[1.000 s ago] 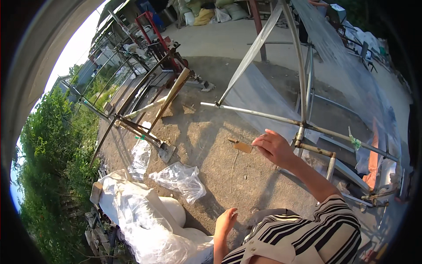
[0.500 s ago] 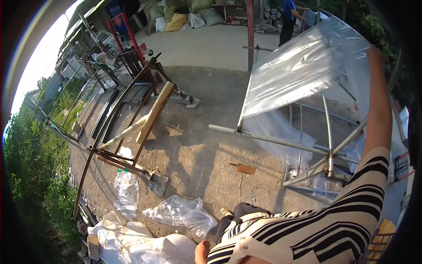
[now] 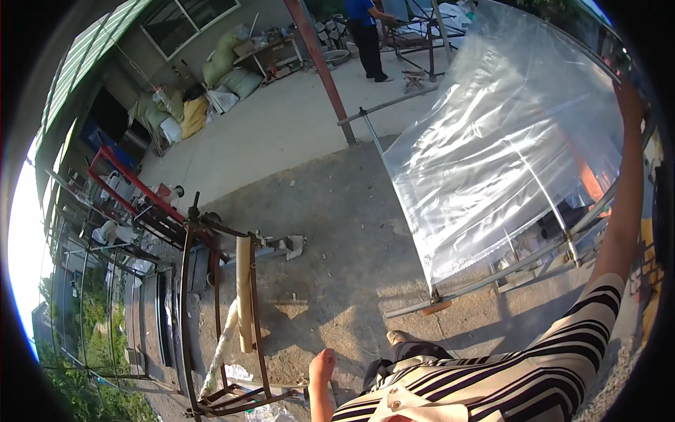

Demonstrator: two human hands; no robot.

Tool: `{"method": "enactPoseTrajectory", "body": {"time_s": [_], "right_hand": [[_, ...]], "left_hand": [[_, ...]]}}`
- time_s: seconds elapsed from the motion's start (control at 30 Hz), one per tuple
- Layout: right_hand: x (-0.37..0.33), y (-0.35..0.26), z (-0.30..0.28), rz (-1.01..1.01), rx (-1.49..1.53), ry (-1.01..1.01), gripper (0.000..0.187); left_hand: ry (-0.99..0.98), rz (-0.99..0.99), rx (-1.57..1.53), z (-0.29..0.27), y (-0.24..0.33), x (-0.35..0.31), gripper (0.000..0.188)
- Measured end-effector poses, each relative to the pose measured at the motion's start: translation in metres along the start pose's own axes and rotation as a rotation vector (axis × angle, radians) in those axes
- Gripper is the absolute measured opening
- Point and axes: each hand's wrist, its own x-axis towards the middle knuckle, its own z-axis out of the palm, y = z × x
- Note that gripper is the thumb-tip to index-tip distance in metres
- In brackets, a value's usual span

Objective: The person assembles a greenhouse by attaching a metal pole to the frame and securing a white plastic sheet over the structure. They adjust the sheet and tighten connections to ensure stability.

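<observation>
A clear plastic sheet point(image 3: 478, 169) lies over a metal pipe frame point(image 3: 478, 285) on the right, wrinkled and shining in the sun. My right arm reaches far out, and my right hand point(image 3: 624, 88) is closed on the sheet's edge near the upper right. Its fingertips are dark and partly hidden there. Low in the middle hangs my left hand point(image 3: 322, 367), loosely curled, with nothing seen in it. Left of that hand stands a rusty frame point(image 3: 256, 316) carrying a tan roll point(image 3: 244, 295).
A person point(image 3: 362, 32) in a blue top stands at the far side. A red post point(image 3: 316, 67) rises before the paved area. Stuffed sacks point(image 3: 225, 60) lie by the wall. A red metal frame point(image 3: 130, 183) stands at the left, above dark metal bars point(image 3: 162, 316).
My view has swung, so the frames and post appear shifted and tilted. The sheet now spreads further down over the pipe frame. My left hand shows more fully, and my right still reaches its edge.
</observation>
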Motion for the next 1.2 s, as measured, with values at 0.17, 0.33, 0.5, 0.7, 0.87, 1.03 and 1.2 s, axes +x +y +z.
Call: {"method": "enactPoseTrajectory", "body": {"time_s": [0.17, 0.33, 0.5, 0.7, 0.87, 1.03, 1.2], "right_hand": [[-0.004, -0.073, -0.178, 0.039, -0.097, -0.086, 0.035], [-0.029, -0.143, -0.255, 0.066, -0.088, -0.228, 0.033], [-0.058, -0.209, -0.333, 0.144, -0.047, -0.324, 0.032], [-0.105, -0.284, -0.396, 0.184, -0.114, -0.343, 0.032], [-0.144, -0.342, -0.424, 0.240, -0.066, -0.425, 0.036], [-0.188, -0.389, -0.444, 0.316, -0.011, -0.400, 0.041], [-0.226, -0.429, -0.471, 0.408, 0.057, -0.540, 0.037]], "left_hand": [[-0.303, 0.308, -0.081, -0.062, 0.035, 0.168, 0.025], [-0.271, 0.709, -0.081, -0.143, 0.124, 0.336, 0.027], [0.029, 1.329, -0.124, -0.209, 0.284, 0.457, 0.043], [0.379, 1.626, 0.016, -0.262, 0.494, 0.504, 0.085], [0.560, 1.789, 0.309, -0.268, 0.601, 0.555, 0.096], [-0.036, 2.046, 0.350, -0.233, 0.629, 0.641, 0.060], [0.067, 2.188, 0.028, -0.186, 0.575, 0.644, 0.048]]}}
